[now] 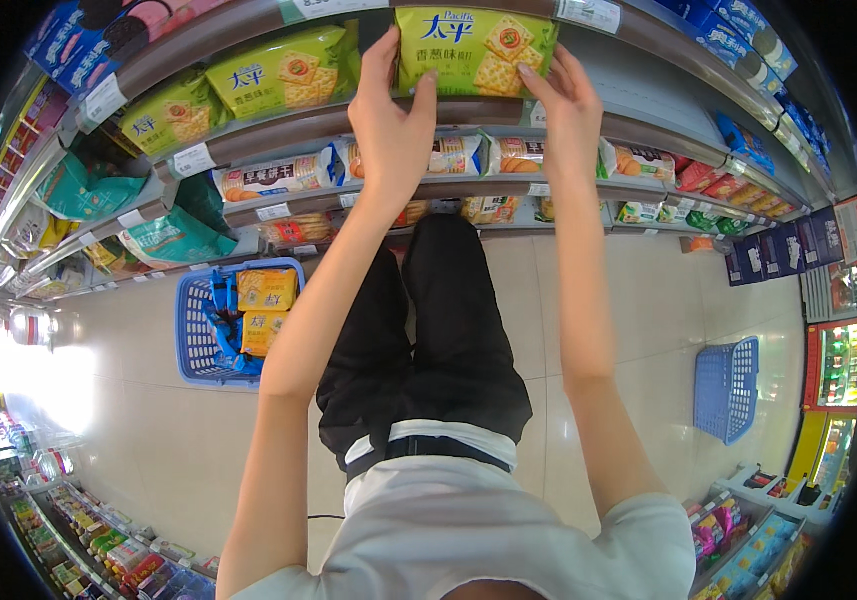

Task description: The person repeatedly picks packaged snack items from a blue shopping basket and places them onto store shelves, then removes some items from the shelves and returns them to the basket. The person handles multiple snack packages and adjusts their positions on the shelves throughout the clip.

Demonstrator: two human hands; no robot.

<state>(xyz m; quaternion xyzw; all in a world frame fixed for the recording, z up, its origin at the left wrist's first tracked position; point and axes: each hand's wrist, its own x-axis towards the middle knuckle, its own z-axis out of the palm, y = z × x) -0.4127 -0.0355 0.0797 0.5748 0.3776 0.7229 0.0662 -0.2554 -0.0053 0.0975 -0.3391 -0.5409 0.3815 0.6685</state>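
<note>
Between my two hands is a green packet of Pacific crackers (473, 56) on the upper shelf, its printed front towards me. My left hand (397, 112) grips its left end, thumb across the front. At the right end, my right hand (571, 94) holds it with the thumb on the front and fingers behind. Left of my left hand, two more green cracker packets stand on the same shelf, a larger one (278, 71) and one farther left (173, 112). Wrapped rolls of round biscuits (275, 176) lie on the shelf below.
A blue plastic basket (182, 322) with yellow and blue packets stands on the floor at left. Another blue basket (725, 390) is on the floor at right. Dark blue boxes (781, 247) stand by the shelf's right end. Stocked shelves (121, 536) lie behind me; a lit drinks cooler (841, 364) is far right.
</note>
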